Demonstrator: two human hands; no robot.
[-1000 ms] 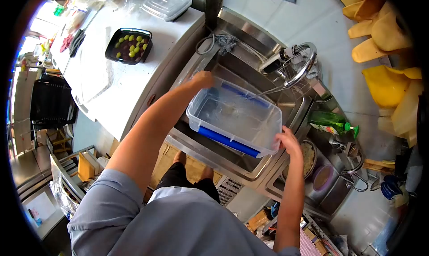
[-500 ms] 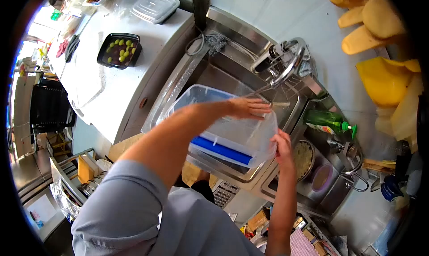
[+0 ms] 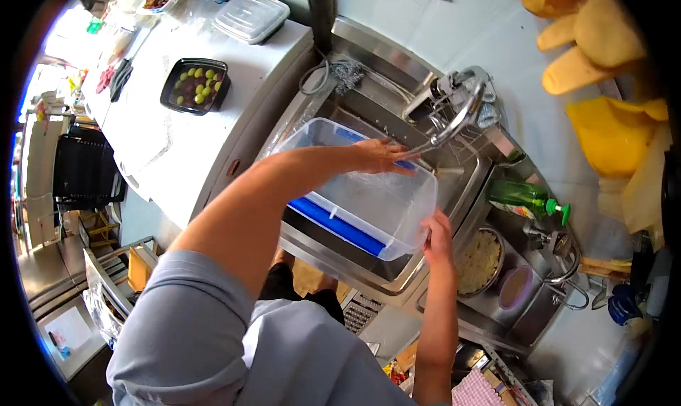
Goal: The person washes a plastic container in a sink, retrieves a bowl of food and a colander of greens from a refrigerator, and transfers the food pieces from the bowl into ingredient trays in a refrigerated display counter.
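"Where is the clear plastic box (image 3: 369,211)?"
"Mid-frame, over the steel sink (image 3: 340,266), its right end pinched by the right hand (image 3: 438,236)."
"And the left hand (image 3: 386,156)?"
"Extended, unclenched, at the box's upper edge; whether touching, I cannot tell."

1 cam only, on my head, facing fwd & steeply down. My shirt (image 3: 305,360) fills btm ctr, v. close to the lens; L hand (image 3: 383,156) & R hand (image 3: 437,239) are a bit farther out, nr mid-view, w/ the sink (image 3: 355,273) running diag. V. wide angle: curved black edges, worktop (image 3: 206,133) upper L, yellow gloves (image 3: 610,133) far R.
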